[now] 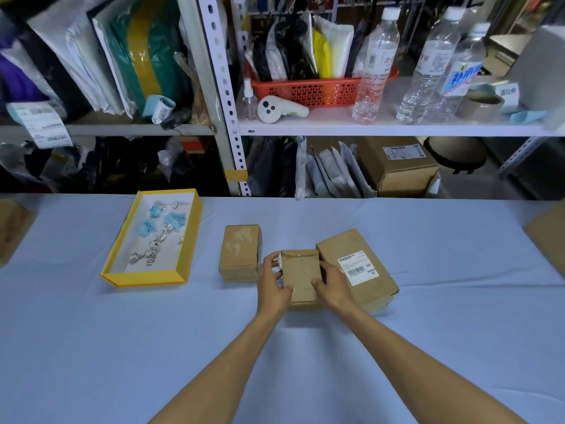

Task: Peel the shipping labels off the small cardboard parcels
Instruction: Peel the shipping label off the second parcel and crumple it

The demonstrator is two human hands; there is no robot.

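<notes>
Three small cardboard parcels lie mid-table. I hold the middle parcel (301,273) between both hands. My left hand (273,283) grips its left edge, with a white label (278,261) sticking out between the fingers at the top left corner. My right hand (331,284) grips its right side. The left parcel (240,252) has a bare top with pale marks where a label was. The larger right parcel (356,267) carries a white barcode label (357,267) on top.
A yellow-rimmed tray (183,240) at the left holds several crumpled white and blue label scraps. More cardboard shows at the table's far left (12,231) and far right (547,234) edges. Behind the table stand shelves with bottles, a red basket and mailers.
</notes>
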